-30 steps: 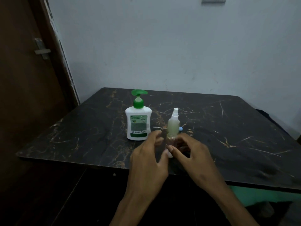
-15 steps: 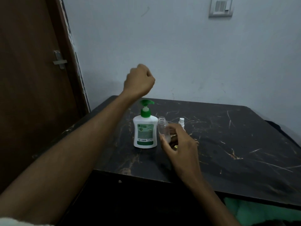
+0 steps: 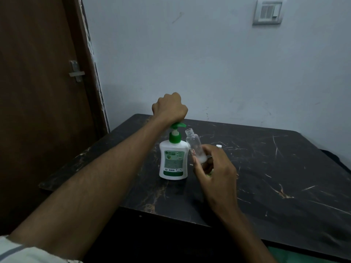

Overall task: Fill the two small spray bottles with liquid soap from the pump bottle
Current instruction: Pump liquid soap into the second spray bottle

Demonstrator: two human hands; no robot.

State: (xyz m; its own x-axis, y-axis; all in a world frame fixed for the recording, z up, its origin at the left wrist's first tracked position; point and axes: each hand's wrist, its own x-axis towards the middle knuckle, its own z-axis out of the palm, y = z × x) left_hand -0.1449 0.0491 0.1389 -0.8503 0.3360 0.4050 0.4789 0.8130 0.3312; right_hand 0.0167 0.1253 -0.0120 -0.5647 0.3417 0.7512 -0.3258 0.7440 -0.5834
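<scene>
Left hand (image 3: 169,109), clenched, presses the white green-topped pump bottle (image 3: 173,158); right hand (image 3: 214,169) grasps the uncapped clear plastic spray bottle (image 3: 194,144) at 3 o'clock (tilted); soap may miss its narrow mouth.

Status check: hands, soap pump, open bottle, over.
Left hand fisted on pump bottle head. Right hand holds uncapped spray bottle, tilted toward spout. Second bottle's white cap behind right hand. Nothing blocking.

Bare forearms; the left arm's sleeve (image 3: 17,251) looks pale, perhaps with grey stripes.
</scene>
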